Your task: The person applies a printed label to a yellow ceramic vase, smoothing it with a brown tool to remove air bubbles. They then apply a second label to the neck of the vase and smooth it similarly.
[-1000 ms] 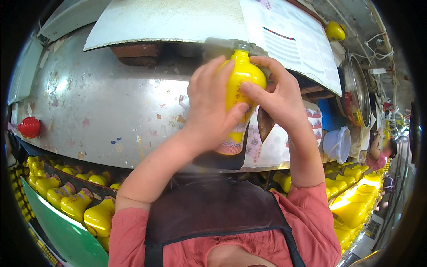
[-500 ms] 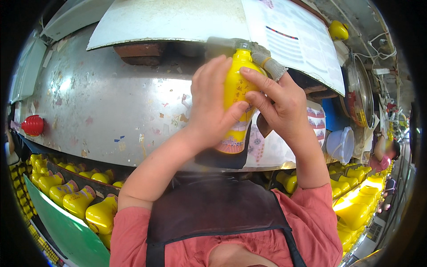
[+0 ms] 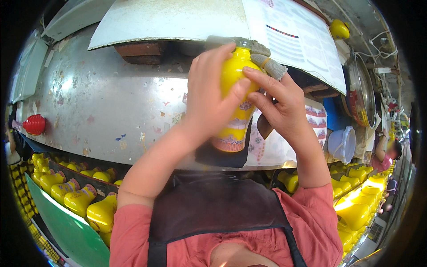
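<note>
A glossy yellow bottle [image 3: 240, 71] with pink and purple patterned bands lies on the metal table, its neck pointing away from me. Its neck end is by a grey lump, and its base is over a dark cloth [image 3: 218, 156]. My left hand [image 3: 207, 89], slightly blurred, is cupped along the bottle's left side, thumb across the front. From the right, my right hand [image 3: 282, 98] grips the bottle with thumb and forefinger; grey cloth covers [image 3: 275, 69] sit on other fingers. A flat brown piece [image 3: 263, 127] shows below that hand, possibly held in its hidden fingers.
Printed decal sheets [image 3: 315, 120] lie right of the bottle, beside a whitish bucket [image 3: 341, 144]. Across the back is a white board [image 3: 178, 22] raised on bricks [image 3: 140, 51]. A red ribbed object [image 3: 34, 124] stands far left. Several yellow bottles [image 3: 80, 198] fill racks below the table on both sides.
My left hand has slid a little left, its thumb moving up over the bottle's front. The bottle has turned, so its dark lettering no longer shows. My right hand stays nearly in place.
</note>
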The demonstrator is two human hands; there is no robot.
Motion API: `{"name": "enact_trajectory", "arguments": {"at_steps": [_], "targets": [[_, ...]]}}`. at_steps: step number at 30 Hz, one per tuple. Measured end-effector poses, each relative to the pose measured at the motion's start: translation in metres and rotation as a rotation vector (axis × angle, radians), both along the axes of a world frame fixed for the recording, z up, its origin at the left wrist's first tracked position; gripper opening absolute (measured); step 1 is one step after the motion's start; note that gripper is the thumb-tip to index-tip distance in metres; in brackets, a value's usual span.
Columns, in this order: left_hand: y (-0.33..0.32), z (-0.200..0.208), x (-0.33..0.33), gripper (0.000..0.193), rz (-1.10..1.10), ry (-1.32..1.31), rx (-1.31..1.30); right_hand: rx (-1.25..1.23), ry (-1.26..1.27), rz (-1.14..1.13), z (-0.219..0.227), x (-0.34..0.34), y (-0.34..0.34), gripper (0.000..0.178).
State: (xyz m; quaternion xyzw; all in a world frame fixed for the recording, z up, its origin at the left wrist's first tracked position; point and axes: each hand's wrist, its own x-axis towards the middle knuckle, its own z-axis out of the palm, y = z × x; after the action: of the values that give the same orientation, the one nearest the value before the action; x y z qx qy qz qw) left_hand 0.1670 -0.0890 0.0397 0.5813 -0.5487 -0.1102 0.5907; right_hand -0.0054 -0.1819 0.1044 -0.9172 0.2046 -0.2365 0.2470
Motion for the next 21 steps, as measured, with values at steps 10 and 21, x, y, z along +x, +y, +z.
{"name": "enact_trajectory", "arguments": {"at_steps": [10,21], "targets": [[-0.011,-0.009,-0.003,0.035,0.004,0.071,-0.089,-0.047,0.173,-0.019,0.004,0.0,-0.004,0.05],[-0.002,-0.014,-0.006,0.039,-0.086,0.277,-0.034,0.125,0.111,-0.098,0.004,0.001,-0.004,0.055]]}}
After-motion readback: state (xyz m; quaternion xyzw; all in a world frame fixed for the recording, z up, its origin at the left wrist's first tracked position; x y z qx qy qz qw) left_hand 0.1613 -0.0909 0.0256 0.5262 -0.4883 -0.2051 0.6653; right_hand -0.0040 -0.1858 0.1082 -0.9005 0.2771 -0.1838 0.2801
